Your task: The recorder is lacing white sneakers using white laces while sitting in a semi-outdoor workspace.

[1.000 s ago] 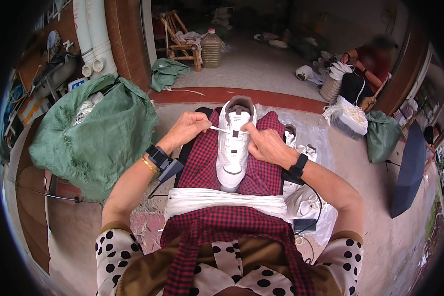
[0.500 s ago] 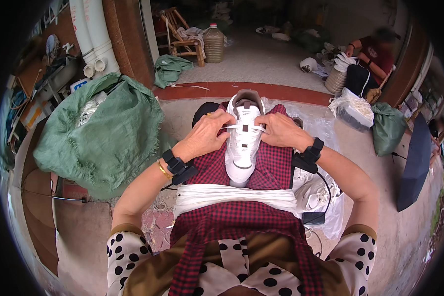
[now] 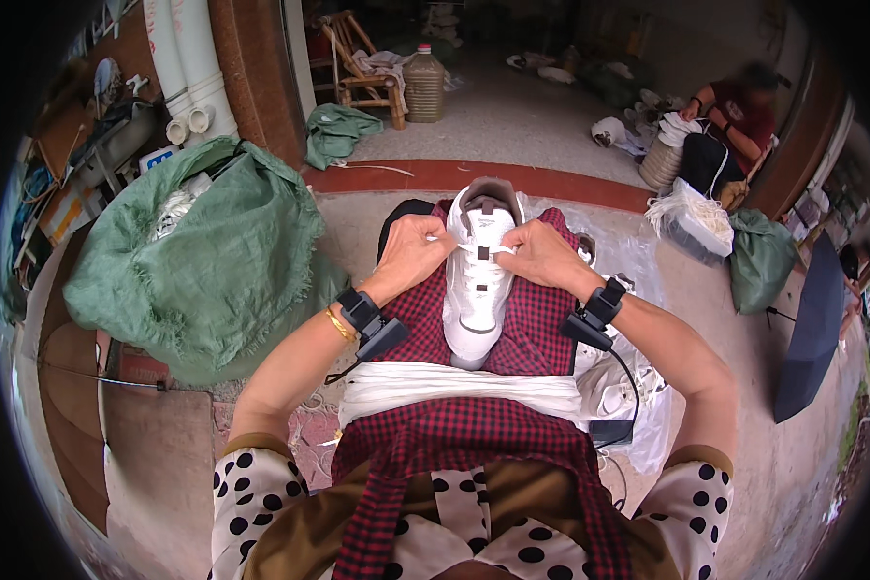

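Observation:
A white sneaker (image 3: 477,302) with a grey-brown lining lies over my lap, its toe toward me and its opening away from me. White shoelace (image 3: 468,249) crosses its upper part. At the sneaker's left edge, my left hand (image 3: 416,253) is closed, thumb and forefinger pinching the lace. On the other side my right hand (image 3: 548,257) is likewise closed in a pinch on the lace, its fingers against the sneaker's upper. Below the sneaker's toe, a thick band of white strands (image 3: 464,389) runs across the red-and-black checked apron (image 3: 454,435).
A big green sack (image 3: 232,261) of white items stands at my left. To the right lie more white shoes (image 3: 614,387) on clear plastic, a clear box of white laces (image 3: 694,224), a green bag (image 3: 762,253) and a dark umbrella (image 3: 807,329). Another person (image 3: 739,121) sits far right.
My left hand has turned, its fingertips lifting slightly beside the sneaker's tongue. My right hand stays at nearly the same place, fingers shifted a little. The sneaker remains on my lap.

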### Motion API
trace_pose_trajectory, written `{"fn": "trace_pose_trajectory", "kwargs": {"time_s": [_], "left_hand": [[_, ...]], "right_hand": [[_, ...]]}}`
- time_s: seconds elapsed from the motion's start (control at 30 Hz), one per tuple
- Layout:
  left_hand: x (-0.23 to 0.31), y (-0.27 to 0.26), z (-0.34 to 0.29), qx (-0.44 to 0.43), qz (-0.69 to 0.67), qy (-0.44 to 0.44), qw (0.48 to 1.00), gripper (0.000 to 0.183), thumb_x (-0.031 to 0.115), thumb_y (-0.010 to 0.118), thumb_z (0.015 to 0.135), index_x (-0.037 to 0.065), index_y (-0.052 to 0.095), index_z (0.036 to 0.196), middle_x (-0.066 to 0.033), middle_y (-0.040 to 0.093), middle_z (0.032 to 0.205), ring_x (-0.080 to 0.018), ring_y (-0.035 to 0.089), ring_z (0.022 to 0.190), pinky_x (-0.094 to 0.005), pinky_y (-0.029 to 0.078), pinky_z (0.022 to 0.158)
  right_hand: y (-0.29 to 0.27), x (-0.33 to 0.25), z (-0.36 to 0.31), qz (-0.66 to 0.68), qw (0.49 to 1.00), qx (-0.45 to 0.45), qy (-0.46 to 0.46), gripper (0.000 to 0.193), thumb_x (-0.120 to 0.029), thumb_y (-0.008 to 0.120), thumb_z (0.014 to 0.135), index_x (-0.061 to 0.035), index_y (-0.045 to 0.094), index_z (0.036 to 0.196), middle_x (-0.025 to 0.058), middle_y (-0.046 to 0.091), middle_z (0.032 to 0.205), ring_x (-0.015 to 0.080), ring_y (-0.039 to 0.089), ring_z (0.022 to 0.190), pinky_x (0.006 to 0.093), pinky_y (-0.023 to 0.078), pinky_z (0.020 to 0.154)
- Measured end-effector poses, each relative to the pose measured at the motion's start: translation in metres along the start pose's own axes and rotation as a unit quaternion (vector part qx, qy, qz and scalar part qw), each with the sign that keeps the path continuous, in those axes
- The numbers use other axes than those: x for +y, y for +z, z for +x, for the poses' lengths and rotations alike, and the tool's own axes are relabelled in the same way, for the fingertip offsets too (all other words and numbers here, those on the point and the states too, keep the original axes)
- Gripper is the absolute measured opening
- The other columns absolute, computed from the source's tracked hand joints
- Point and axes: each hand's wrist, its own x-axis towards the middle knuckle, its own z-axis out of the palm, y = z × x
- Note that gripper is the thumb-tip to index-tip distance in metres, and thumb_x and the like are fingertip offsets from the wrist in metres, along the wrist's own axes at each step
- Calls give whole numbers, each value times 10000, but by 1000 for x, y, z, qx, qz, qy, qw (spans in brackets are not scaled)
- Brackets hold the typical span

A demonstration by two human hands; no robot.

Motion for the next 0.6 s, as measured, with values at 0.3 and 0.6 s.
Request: {"fn": "trace_pose_trajectory", "kwargs": {"time_s": [0.3,0.6], "left_hand": [[10,-19,18,-59,-146,-171,973,191,146,602,785,38,582,628,26,469,525,-50,351,449,-251,245,414],[14,-1,12,-27,154,58,986,339,180,608,795,50,617,1108,-124,568,1008,-274,585,781,-392,487,726]], "right_hand": [[-15,-13,20,-144,985,-88,41,306,-229,600,818,27,601,650,84,503,498,172,536,473,360,418,500],[-15,-2,3,-77,987,115,-76,317,-291,679,828,-33,671,1011,84,567,596,179,573,555,340,441,534]]}}
